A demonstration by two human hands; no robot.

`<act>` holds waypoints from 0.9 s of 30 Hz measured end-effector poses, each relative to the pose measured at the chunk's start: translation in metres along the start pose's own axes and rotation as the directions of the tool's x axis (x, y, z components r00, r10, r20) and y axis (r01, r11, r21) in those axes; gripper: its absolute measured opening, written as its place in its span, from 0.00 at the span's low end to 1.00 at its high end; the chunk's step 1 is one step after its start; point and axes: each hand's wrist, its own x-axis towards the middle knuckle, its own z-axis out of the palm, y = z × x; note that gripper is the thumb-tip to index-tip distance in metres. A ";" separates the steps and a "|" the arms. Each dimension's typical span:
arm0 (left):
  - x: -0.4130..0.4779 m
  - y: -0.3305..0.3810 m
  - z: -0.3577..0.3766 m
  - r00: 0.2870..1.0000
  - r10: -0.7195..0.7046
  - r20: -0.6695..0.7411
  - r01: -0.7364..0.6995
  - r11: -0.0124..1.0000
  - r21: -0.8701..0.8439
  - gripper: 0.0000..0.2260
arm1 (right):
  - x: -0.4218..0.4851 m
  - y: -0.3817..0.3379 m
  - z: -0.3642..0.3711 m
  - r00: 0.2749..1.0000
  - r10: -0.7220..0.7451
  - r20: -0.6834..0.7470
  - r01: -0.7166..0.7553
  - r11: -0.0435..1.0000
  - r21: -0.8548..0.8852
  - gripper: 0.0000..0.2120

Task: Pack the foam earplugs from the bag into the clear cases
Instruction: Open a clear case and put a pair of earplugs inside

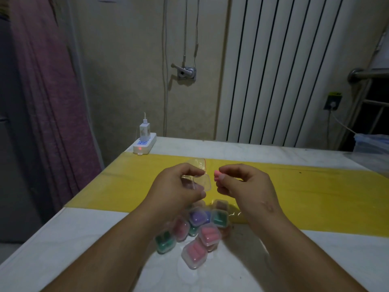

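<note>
My left hand (181, 186) holds an open clear case (203, 182) above the yellow strip of the table. Just right of it, my right hand (244, 183) pinches pink foam earplugs (217, 175) between thumb and fingertips, a short gap from the case. A clear zip bag (197, 162) with a red seal line lies flat behind my left hand. Below my hands sits a pile of shut clear cases (200, 230) filled with pink, purple and green earplugs.
A white table (84, 239) carries a yellow sheet (305, 192) across its middle. A white power strip (145, 144) with a charger sits at the back left corner. A radiator (284, 70) and wall stand behind; a curtain (48, 102) hangs left.
</note>
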 end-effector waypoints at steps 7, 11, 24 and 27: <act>0.001 0.000 -0.002 0.998 0.053 0.025 -0.053 0.999 -0.009 0.19 | -0.005 0.002 0.006 0.988 -0.134 0.075 0.143 0.980 -0.138 0.06; 0.001 0.000 -0.002 0.997 0.080 0.003 -0.080 0.997 0.007 0.18 | -0.003 0.004 0.003 0.974 -0.212 0.076 0.226 0.924 -0.308 0.10; -0.002 0.004 -0.002 0.998 0.062 0.028 -0.060 0.995 -0.080 0.17 | 0.000 0.012 0.006 0.959 -0.277 0.067 0.273 0.824 -0.497 0.04; -0.001 0.003 -0.003 0.998 0.067 0.020 -0.065 0.993 -0.099 0.17 | -0.001 0.012 0.007 0.961 -0.268 0.064 0.264 0.832 -0.488 0.07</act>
